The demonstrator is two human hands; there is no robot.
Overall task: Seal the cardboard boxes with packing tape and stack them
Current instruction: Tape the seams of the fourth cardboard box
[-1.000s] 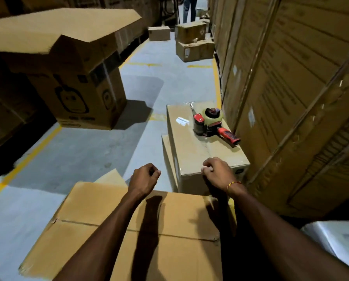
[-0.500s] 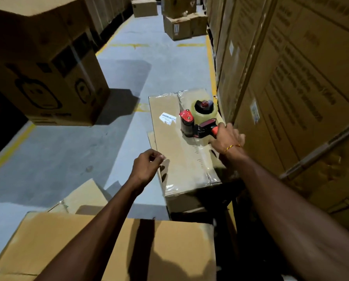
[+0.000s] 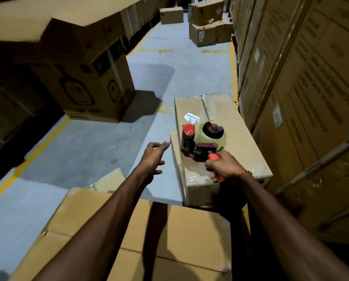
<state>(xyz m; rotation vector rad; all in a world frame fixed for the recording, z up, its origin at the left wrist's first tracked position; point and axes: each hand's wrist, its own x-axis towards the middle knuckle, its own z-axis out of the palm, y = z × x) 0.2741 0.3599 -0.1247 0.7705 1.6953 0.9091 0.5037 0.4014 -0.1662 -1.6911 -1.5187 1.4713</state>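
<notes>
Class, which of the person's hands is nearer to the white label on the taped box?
Left. The left hand hovers open off the box's left edge, below-left of the label; the right hand grips the tape gun handle farther toward the near end.

We see tape dispenser (image 3: 202,142) red and black, orange handle, clear yellowish roll. Boxes plain brown; sealed box (image 3: 220,126) carries white label (image 3: 192,117). Floor (image 3: 100,142) grey, yellow lines.

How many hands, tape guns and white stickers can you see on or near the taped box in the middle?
Hands: 2, the left hand open in the air, the right hand gripping the handle.
Tape guns: 1, the tape gun above the taped box.
White stickers: 1, the white sticker.
Total: 4
</notes>
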